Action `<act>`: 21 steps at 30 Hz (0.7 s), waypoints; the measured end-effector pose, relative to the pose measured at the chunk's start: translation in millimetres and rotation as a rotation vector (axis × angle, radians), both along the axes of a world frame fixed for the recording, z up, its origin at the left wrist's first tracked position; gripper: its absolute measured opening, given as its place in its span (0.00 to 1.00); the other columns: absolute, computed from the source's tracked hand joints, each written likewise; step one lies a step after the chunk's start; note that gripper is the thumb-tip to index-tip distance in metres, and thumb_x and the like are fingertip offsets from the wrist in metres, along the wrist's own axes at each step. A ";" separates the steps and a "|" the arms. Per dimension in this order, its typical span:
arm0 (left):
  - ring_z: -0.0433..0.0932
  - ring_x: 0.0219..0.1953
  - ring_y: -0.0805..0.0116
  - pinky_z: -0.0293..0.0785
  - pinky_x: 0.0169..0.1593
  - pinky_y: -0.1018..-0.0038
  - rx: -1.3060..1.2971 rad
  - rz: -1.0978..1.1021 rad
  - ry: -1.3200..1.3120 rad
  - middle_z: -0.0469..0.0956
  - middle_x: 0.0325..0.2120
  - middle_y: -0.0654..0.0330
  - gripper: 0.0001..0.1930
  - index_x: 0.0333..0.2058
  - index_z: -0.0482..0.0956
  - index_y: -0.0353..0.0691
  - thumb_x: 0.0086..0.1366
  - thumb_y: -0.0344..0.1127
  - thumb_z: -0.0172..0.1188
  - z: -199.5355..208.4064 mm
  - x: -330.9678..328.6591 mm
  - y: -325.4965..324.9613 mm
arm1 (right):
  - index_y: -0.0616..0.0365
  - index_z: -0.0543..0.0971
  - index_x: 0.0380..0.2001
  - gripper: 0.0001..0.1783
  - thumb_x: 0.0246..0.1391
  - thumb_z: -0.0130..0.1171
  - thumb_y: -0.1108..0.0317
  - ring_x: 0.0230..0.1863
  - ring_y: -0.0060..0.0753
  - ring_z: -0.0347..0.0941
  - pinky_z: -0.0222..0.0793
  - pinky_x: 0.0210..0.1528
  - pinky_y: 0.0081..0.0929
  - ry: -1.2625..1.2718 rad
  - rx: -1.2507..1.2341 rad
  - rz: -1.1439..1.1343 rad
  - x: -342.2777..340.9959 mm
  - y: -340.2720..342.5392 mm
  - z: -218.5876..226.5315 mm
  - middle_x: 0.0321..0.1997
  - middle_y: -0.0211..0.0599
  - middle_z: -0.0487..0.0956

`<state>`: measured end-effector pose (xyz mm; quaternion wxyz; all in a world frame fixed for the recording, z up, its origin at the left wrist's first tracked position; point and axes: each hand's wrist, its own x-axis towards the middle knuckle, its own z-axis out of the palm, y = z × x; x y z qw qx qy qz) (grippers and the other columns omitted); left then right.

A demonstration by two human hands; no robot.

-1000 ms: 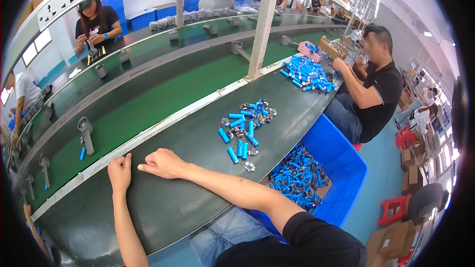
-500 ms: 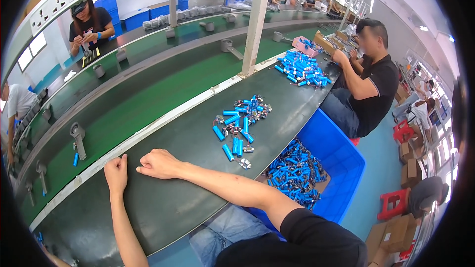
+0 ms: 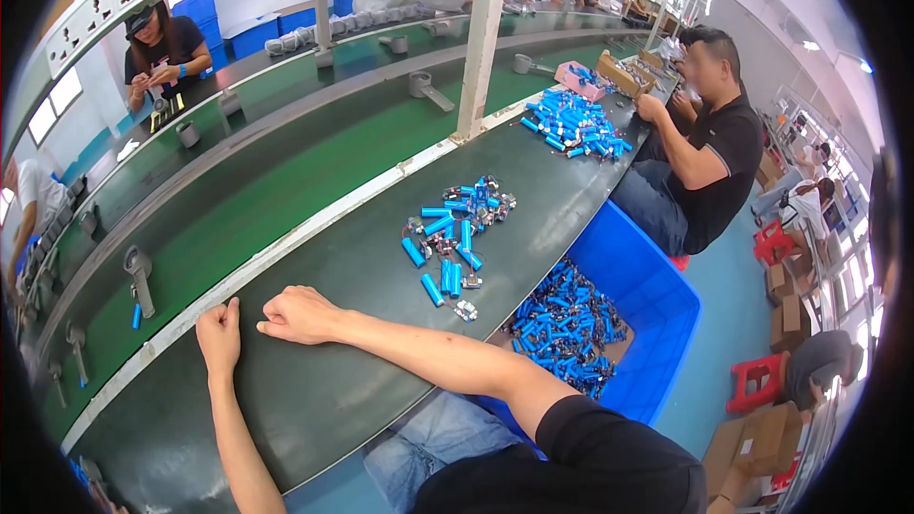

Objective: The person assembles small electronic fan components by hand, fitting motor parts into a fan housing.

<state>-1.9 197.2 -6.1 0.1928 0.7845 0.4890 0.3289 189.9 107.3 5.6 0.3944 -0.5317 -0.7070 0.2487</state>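
Idle between pieces: left hand (image 3: 219,335) and right hand (image 3: 300,314) rest empty on the dark surface (image 3: 314,400), fingers loosely curled, blue cylinder cells (image 3: 455,238) lying well right, so reach over next.

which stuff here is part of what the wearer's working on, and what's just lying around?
In hand:
- left hand and right hand, both resting empty on the dark worktop
- loose pile of blue cylindrical cells, nearest the right hand
- blue bin of cells beside the wearer

Lying about:
- co-worker's cell pile
- grey fixtures on the green belt
- red stools
- cardboard boxes
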 end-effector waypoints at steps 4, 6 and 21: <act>0.51 0.18 0.68 0.51 0.24 0.64 -0.011 -0.016 0.015 0.53 0.12 0.57 0.27 0.14 0.57 0.33 0.67 0.40 0.60 0.6 6.6 -1.1 | 0.60 0.62 0.11 0.26 0.53 0.60 0.58 0.17 0.52 0.63 0.63 0.28 0.45 -0.013 0.013 -0.021 4.0 -0.1 -4.6 0.10 0.43 0.64; 0.51 0.18 0.69 0.50 0.24 0.64 0.003 -0.036 -0.018 0.53 0.12 0.57 0.28 0.15 0.57 0.32 0.67 0.41 0.60 -2.0 17.8 1.3 | 0.60 0.63 0.11 0.25 0.53 0.60 0.58 0.18 0.53 0.64 0.63 0.28 0.46 -0.017 0.006 -0.055 12.6 -3.1 -5.4 0.11 0.43 0.65; 0.46 0.22 0.76 0.42 0.25 0.67 0.034 -0.179 -0.069 0.47 0.17 0.68 0.28 0.18 0.49 0.40 0.67 0.35 0.61 -25.3 -11.1 31.2 | 0.61 0.66 0.08 0.20 0.39 0.62 0.63 0.18 0.53 0.67 0.63 0.26 0.46 0.213 0.136 -0.133 8.8 12.5 -16.4 0.11 0.47 0.67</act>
